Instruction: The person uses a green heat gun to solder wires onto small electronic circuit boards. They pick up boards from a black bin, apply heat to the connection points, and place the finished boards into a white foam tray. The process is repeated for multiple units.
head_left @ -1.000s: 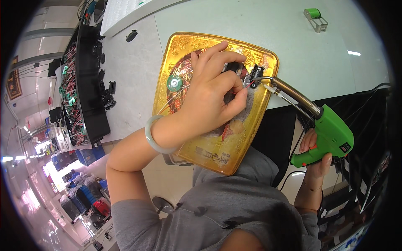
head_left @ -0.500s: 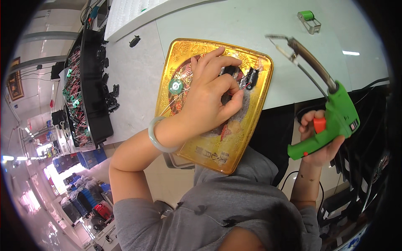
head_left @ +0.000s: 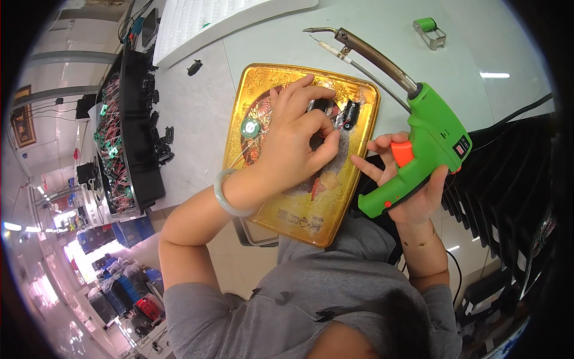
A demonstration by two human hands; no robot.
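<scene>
The left hand [head_left: 296, 140] pinches a small black part [head_left: 348, 113] on the gold tray [head_left: 311, 221]. Beside it, the right hand [head_left: 412, 191] grips a green solder gun [head_left: 427, 143].

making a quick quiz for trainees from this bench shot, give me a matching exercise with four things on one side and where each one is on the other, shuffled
Things
1. green soldering gun
2. gold tray
3. pale bangle
4. small green clip

Places
A. on the wrist of the left hand
B. on the white table, under the left hand
C. held in the right hand, tip raised off the tray
D. alone on the table at the far right, beyond the gun's tip

Pairs: 1-C, 2-B, 3-A, 4-D
</scene>
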